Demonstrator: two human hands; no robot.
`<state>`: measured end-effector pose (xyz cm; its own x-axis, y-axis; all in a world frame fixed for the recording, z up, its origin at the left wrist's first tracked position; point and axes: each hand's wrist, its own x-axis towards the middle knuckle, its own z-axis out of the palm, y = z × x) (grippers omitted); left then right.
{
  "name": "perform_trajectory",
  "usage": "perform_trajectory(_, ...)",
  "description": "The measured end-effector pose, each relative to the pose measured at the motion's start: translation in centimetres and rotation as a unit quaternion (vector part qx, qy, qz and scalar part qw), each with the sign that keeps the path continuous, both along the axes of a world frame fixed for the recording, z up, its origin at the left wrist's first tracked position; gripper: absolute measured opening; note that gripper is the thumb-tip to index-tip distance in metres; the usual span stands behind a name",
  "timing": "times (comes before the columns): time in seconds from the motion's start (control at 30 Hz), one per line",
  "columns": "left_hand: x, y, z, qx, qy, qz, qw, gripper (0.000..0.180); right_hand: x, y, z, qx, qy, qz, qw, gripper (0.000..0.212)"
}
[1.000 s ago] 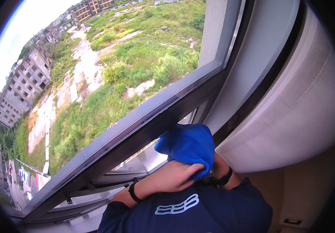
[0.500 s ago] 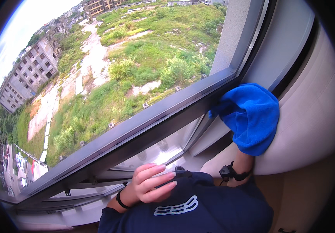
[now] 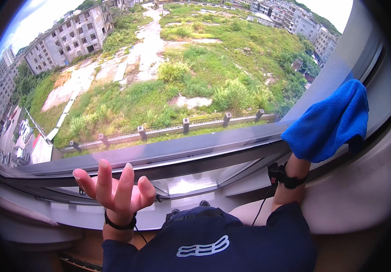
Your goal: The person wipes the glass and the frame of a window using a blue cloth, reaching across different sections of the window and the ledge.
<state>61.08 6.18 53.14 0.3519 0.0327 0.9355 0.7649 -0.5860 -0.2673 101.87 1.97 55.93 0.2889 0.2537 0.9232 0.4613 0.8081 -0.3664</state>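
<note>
A bright blue cloth (image 3: 329, 120) hangs over my right hand (image 3: 298, 167), hiding its fingers so that only the wrist shows below. The hand carries the cloth raised at the right side of the window, against or just in front of the glass and the frame's upright; whether it touches cannot be told. My left hand (image 3: 120, 190) is raised at the left, empty, with fingers spread and curled a little. It is just in front of the window's lower frame (image 3: 177, 168), apart from the cloth.
The large window pane (image 3: 195, 131) looks out on grassy ground and buildings. A pale padded surface (image 3: 345, 199) lies at the right below my right arm. Black bands are on both wrists, with a thin cable (image 3: 262, 206) from the right one. A light ledge (image 3: 64, 211) runs along the lower left.
My right hand has moved up and to the right with the cloth. My left hand has swung left, its fingers spreading and turning upward. The view has turned, levelling the window frame.
</note>
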Motion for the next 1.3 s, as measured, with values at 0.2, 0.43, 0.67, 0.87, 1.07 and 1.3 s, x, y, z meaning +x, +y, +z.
perform_trajectory(0.2,0.9,1.0,0.6,-0.038,-0.047,0.061,0.996,0.049,-13.0,2.9,0.8,-0.068,-0.178,0.199,0.961,0.041)
perform_trajectory(0.43,1.6,2.2,0.5,-0.015,-0.079,0.085,0.993,0.062,-10.9,3.3,0.3,-0.082,-0.191,0.063,0.976,0.044)
perform_trajectory(0.67,2.9,1.8,0.8,-0.040,-0.075,0.002,0.996,0.062,6.5,-0.5,-2.0,0.071,0.163,0.082,0.981,0.047)
perform_trajectory(0.87,2.3,1.6,0.0,-0.064,-0.103,-0.005,0.993,0.055,-14.0,0.4,0.9,-0.005,-0.020,0.324,0.946,0.050)
perform_trajectory(1.07,1.3,3.2,-1.9,0.010,0.009,0.277,0.961,0.070,-19.5,2.1,1.1,-0.085,-0.071,0.281,0.953,0.053)
perform_trajectory(1.3,0.3,1.5,-0.4,-0.067,-0.085,-0.067,0.992,0.038,2.4,1.7,-0.6,0.009,0.200,0.289,0.936,0.056)
